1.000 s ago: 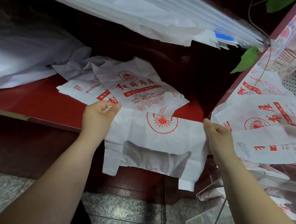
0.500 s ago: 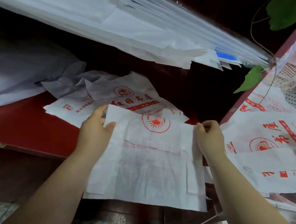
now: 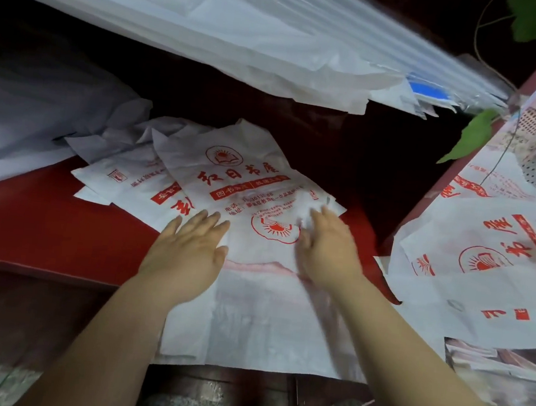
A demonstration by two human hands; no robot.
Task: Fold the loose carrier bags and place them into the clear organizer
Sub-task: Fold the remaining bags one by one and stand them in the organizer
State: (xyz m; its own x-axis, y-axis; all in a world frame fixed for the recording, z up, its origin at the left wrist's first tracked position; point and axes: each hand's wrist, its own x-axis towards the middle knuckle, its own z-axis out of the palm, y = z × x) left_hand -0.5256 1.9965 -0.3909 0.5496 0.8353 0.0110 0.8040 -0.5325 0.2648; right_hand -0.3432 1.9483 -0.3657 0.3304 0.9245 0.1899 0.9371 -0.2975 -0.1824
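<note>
1. Draped over the tabletop (image 3: pixel 44 230) edge: thin white carrier bag (image 3: pixel 258 326), pressed flat under left hand (image 3: pixel 187 247) and right hand (image 3: pixel 327 248), fingers straight, gripping nothing.
2. Probably light, floppy, slippery, so best pinched at the corners.
3. Farther back: more loose bags (image 3: pixel 230 173).

The left hand (image 3: pixel 186 254) and the right hand (image 3: pixel 329 251) were bare. The left forearm (image 3: pixel 110 335) and the right forearm (image 3: pixel 409 354) were uncovered from wrist to the bottom edge of the view. The right hand was blurred, its finer details too soft to tell.
</note>
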